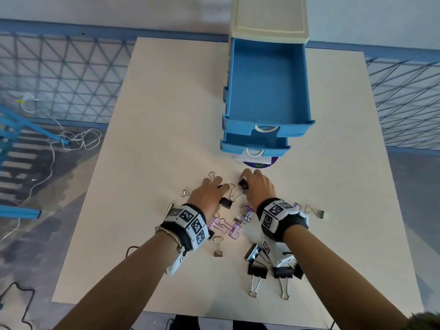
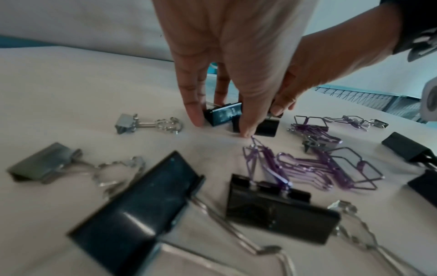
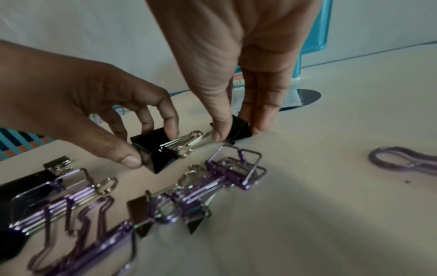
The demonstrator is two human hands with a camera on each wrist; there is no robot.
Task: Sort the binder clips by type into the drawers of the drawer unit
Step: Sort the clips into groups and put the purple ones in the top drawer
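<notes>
Binder clips lie scattered on the cream table (image 1: 166,115): black, silver and purple wire ones. My left hand (image 1: 220,190) pinches a small black clip (image 1: 225,202) between thumb and forefinger; that clip (image 3: 153,149) sits on the table. My right hand (image 1: 247,179) pinches a second small black clip (image 1: 243,184) just beyond it, which also touches the table (image 3: 241,128). The two clips' silver handles overlap. The drawer unit (image 1: 269,20) stands behind, with its blue top drawer (image 1: 267,129) pulled far out and empty, and the second drawer (image 1: 231,147) out a little.
Purple wire clips (image 1: 232,228) lie between my wrists, and a silver clip (image 1: 217,246) sits nearer me. Large black clips (image 1: 257,270) lie under my right forearm. A purple disc (image 1: 259,164) shows under the unit. A blue mesh fence (image 1: 71,75) borders the table.
</notes>
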